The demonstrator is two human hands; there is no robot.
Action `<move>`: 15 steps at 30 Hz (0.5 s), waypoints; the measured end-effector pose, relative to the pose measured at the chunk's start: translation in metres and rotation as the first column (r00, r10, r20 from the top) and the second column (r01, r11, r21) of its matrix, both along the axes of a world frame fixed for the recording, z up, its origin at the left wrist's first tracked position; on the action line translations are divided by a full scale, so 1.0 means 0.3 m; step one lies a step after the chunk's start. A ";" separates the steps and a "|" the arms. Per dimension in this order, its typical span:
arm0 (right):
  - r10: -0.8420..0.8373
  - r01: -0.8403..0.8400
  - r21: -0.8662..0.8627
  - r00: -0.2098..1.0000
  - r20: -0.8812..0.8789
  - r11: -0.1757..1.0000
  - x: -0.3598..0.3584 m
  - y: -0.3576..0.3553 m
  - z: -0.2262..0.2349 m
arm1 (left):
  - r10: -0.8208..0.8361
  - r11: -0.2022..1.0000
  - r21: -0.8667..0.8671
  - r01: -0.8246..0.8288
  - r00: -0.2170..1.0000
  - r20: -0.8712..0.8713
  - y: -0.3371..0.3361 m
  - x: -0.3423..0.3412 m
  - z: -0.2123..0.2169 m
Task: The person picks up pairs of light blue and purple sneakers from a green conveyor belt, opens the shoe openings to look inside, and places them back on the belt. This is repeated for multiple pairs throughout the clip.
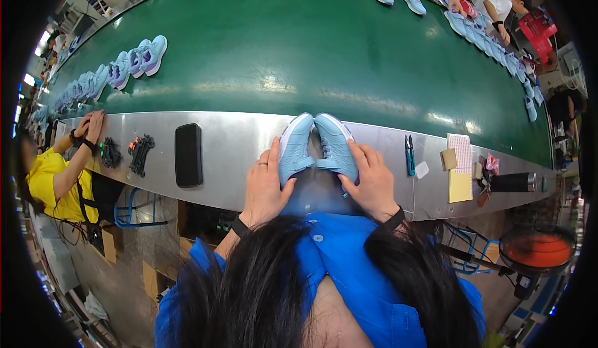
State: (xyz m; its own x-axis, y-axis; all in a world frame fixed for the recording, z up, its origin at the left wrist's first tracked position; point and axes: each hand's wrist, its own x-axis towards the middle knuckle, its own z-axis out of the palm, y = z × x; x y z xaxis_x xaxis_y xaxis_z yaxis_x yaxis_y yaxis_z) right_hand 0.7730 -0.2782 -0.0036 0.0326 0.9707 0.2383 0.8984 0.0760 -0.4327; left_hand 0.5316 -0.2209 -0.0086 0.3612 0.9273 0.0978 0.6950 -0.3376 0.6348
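A pair of light blue shoes with white soles and strap closures stands side by side on the metal ledge [233,136], toes pointing away from me. My left hand [265,186] grips the left shoe [295,143], its fingers along the outer side and the thumb near the heel. Around the outer side and heel of the right shoe [335,145] closes my right hand [372,178]. The toes nearly meet at the edge of the green belt [280,49]. My palms hide parts of both heels.
A black phone-like slab [188,155] and black bundles [142,155] lie to the left. On the right are thread snips [409,156], a notepad [460,185] and a black cylinder [512,182]. Shoe rows [118,71] line the belt. A co-worker in yellow [59,180] sits left; others work far right.
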 end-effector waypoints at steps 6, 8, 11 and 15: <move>-0.041 0.041 -0.016 0.999 0.012 0.999 -0.008 -0.002 -0.012 | -0.016 0.999 0.032 0.015 0.999 0.033 0.014 0.005 -0.025; -0.040 0.040 -0.001 0.999 0.019 0.999 -0.008 0.005 -0.029 | -0.014 0.999 0.029 0.014 1.000 0.026 0.020 0.001 -0.028; -0.035 0.033 -0.023 0.998 -0.061 0.999 -0.003 0.020 -0.038 | -0.003 1.000 -0.022 0.004 1.000 0.031 0.032 0.002 -0.017; -0.063 -0.008 -0.120 0.813 -0.579 0.993 0.062 0.055 -0.108 | 0.127 0.909 -0.415 0.040 0.921 0.368 0.090 -0.020 -0.042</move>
